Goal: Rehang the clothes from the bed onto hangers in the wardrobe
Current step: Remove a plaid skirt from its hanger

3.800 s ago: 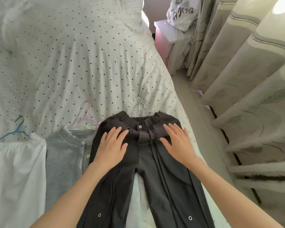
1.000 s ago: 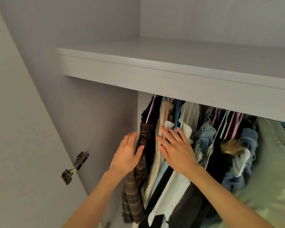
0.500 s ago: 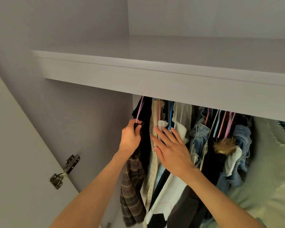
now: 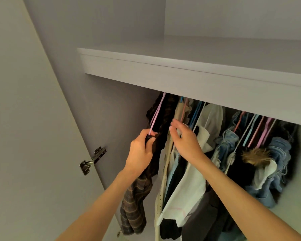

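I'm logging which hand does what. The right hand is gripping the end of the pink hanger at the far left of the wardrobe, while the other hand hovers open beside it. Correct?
Not quite: the head view shows the left hand with its grip on the end of the pink hanger, at the far left of the wardrobe. The right hand is the one hovering open beside it.

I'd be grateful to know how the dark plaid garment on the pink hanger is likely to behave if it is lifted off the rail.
The dark plaid garment hangs in loose folds, so it will probably stay floppy and sway. The thin pink hanger looks light and may flex or tilt. The left hand grips its lower end, so the fabric could slide off if tipped.
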The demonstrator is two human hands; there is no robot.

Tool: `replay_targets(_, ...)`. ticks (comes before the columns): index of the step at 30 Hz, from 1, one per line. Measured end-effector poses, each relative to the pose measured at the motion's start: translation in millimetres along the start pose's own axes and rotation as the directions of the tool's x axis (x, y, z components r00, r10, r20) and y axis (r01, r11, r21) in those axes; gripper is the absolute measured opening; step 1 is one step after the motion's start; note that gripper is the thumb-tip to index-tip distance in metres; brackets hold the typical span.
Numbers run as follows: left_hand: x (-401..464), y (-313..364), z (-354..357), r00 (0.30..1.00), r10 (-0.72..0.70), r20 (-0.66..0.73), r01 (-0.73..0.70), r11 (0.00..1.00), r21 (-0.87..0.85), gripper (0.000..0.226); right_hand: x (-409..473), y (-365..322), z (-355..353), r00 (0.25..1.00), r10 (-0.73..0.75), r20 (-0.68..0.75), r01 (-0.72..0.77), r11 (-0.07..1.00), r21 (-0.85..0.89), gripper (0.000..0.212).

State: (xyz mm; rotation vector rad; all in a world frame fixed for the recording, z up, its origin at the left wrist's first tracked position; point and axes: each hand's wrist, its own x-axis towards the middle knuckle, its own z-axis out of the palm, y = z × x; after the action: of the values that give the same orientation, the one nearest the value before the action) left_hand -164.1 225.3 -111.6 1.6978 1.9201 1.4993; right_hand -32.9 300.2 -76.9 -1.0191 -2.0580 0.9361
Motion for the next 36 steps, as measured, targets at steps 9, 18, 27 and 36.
replay_targets(9, -90.4, -13.2, -24.8, 0.994, -0.107, 0.004, 0.102, 0.959, 0.265, 0.024, 12.5, -50.5, 41.0, 0.9, 0.322, 0.294, -0.422, 0.474, 0.773, 0.014)
replay_targets(18, -171.7, -19.7, -67.6, 0.967, -0.164, 0.195, 0.082, 0.925, 0.372, 0.038, -52.5, -19.9, 96.2, 0.698, 0.539, 0.472, -0.716, 0.501, 0.486, 0.012)
replay_targets(27, -257.2, -50.9, -136.3, 0.945, -0.321, 0.057, 0.247, 0.822, 0.514, 0.048, -157.8, -25.5, 114.9, 0.725, 0.37, 0.581, -0.445, 0.895, -0.015, 0.023)
replay_targets(36, -378.4, -37.9, -191.3, 0.853, -0.518, -0.058, 0.449, 0.674, 0.586, 0.04, -230.8, -106.1, 172.4, 0.647, -0.299, 0.702, 0.395, 0.918, 0.027, 0.029)
